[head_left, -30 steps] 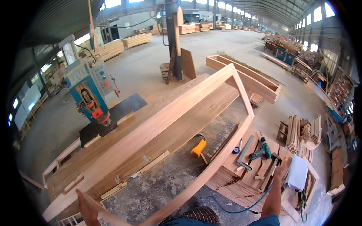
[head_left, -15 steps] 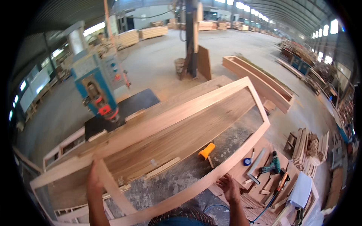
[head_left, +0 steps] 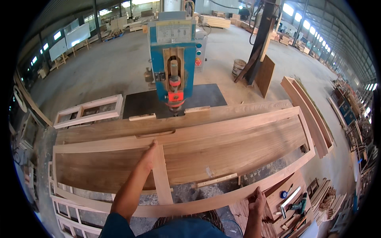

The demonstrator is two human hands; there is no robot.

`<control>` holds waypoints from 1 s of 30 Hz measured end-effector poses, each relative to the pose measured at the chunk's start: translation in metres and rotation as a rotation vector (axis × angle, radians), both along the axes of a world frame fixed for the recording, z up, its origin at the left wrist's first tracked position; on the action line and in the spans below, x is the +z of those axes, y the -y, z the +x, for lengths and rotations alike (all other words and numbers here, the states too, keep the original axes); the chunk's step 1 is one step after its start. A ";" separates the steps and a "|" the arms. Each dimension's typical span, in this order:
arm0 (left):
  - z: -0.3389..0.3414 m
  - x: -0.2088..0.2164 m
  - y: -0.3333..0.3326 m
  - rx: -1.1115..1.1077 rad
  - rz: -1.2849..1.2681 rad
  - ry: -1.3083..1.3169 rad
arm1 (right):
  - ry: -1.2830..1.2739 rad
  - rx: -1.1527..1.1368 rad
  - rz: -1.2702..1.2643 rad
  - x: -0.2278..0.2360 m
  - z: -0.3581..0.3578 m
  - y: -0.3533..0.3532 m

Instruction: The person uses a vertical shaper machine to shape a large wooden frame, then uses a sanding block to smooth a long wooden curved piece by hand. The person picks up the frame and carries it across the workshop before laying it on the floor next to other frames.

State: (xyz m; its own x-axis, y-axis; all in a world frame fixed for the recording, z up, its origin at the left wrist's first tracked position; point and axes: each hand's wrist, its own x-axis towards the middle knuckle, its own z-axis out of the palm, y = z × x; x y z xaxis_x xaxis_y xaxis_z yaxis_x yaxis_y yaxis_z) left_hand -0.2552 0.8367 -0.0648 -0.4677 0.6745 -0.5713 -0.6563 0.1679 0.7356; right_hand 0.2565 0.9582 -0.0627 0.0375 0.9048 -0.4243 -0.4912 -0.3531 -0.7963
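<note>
A long pale wooden frame point(head_left: 230, 126) with a crossbar point(head_left: 162, 174) lies across the middle, in front of me. My left hand point(head_left: 148, 155) is closed round the crossbar near its far end, thumb up by the far rail. On the right, my right hand point(head_left: 257, 201) grips the near rail from the front edge, its fingers partly hidden beneath. A slot point(head_left: 156, 135) is cut in the far rail. Under the frame shows a broad brown board point(head_left: 234, 152). Beyond the slot stands a blue machine point(head_left: 158, 79) with a red spindle head point(head_left: 175, 96) over its black table point(head_left: 212, 95).
Wooden strips lie by the spindle. Smaller frames point(head_left: 89, 113) sit at left and lower left. At lower right a bench holds a tape measure point(head_left: 284, 194), square point(head_left: 289, 201) and green drill point(head_left: 302, 204). A long wooden trough point(head_left: 307, 117), post point(head_left: 260, 43) and bucket point(head_left: 238, 67) stand beyond.
The view has swung left, bringing the machine to the centre. The frame now lies more level across it, its slotted rail before the spindle. My right hand has closed on the near rail.
</note>
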 end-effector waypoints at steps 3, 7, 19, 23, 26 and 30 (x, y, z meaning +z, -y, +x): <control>-0.015 -0.019 -0.016 0.016 0.041 -0.021 | 0.041 0.015 -0.027 0.003 -0.006 -0.019; -0.017 -0.014 -0.047 -0.049 -0.027 0.059 | 0.047 0.019 -0.045 -0.007 -0.008 -0.051; -0.032 -0.058 -0.082 -0.087 0.020 0.155 | 0.042 0.128 0.003 -0.033 -0.022 -0.102; -0.047 -0.088 -0.076 0.146 -0.081 -0.134 | 0.044 0.053 -0.118 -0.021 -0.045 -0.109; -0.037 -0.066 -0.066 0.182 -0.180 -0.093 | 0.101 0.063 -0.191 -0.035 -0.042 -0.114; 0.000 -0.024 -0.008 -0.082 -0.499 -0.464 | 0.093 0.055 -0.218 -0.042 -0.048 -0.114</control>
State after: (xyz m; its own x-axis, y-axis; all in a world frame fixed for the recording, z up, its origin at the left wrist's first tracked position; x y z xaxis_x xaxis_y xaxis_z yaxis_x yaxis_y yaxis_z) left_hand -0.2551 0.8448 -0.0885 -0.6976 0.4263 -0.5759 -0.2630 0.5952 0.7593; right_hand 0.2085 1.0723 -0.1046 0.0391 0.7938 -0.6070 -0.3945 -0.5458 -0.7392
